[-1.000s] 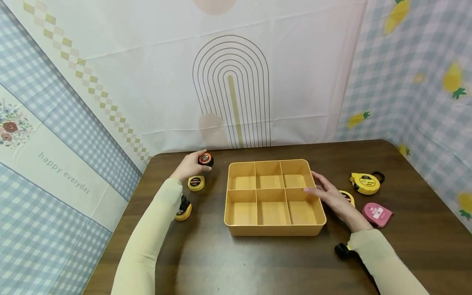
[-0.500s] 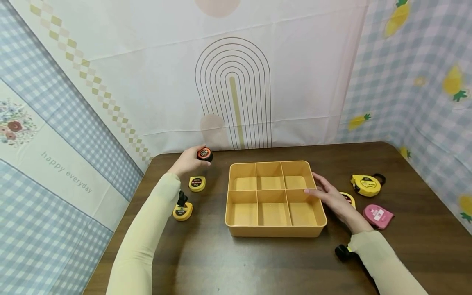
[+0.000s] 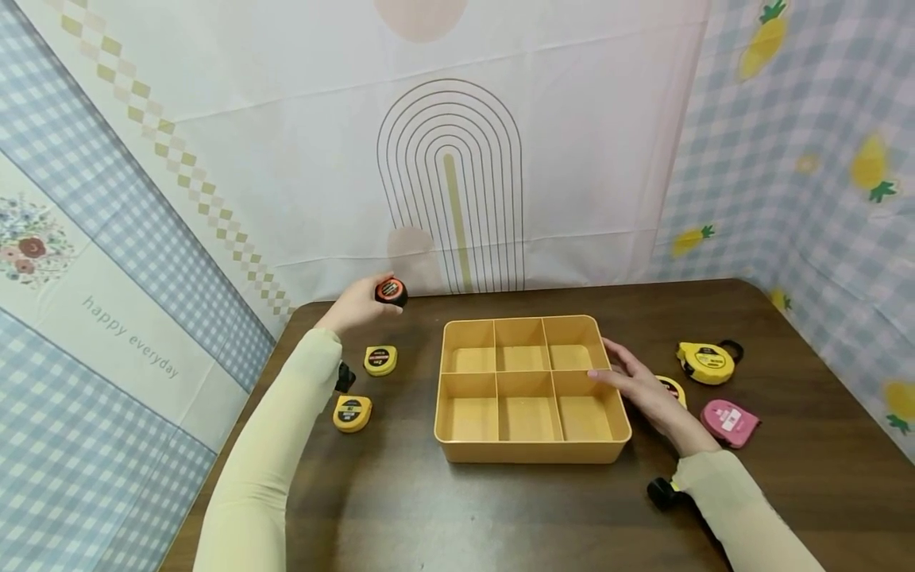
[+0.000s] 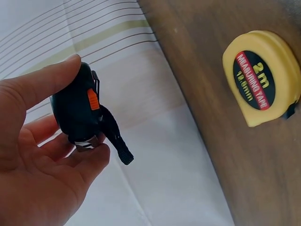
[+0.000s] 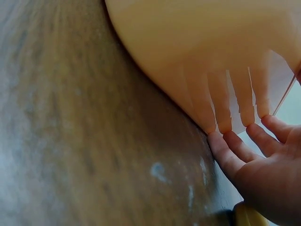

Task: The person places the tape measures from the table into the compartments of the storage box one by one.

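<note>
My left hand (image 3: 357, 304) holds a black tape measure (image 3: 391, 291) with an orange label, raised above the table's back left. In the left wrist view its orange button and dark strap show, with my thumb on one side and fingers on the other. At the middle stands a yellow divided box (image 3: 532, 452), its compartments bare. My right hand (image 3: 646, 391) grips the box's right wall: the thumb lies over the rim, and the fingertips (image 5: 225, 136) touch the outside. Two yellow tape measures lie left of the box, one farther back (image 3: 380, 361), one nearer (image 3: 352, 414).
Right of the box lie a yellow tape measure (image 3: 706, 362) with a black loop, a pink one (image 3: 729, 422), and another yellow one (image 3: 672, 389) partly behind my right hand. The brown table (image 3: 457, 516) meets a patterned cloth (image 3: 586, 159) at its back edge.
My left hand has lifted the black tape measure upward and slightly left. My right hand and the box have stayed in place.
</note>
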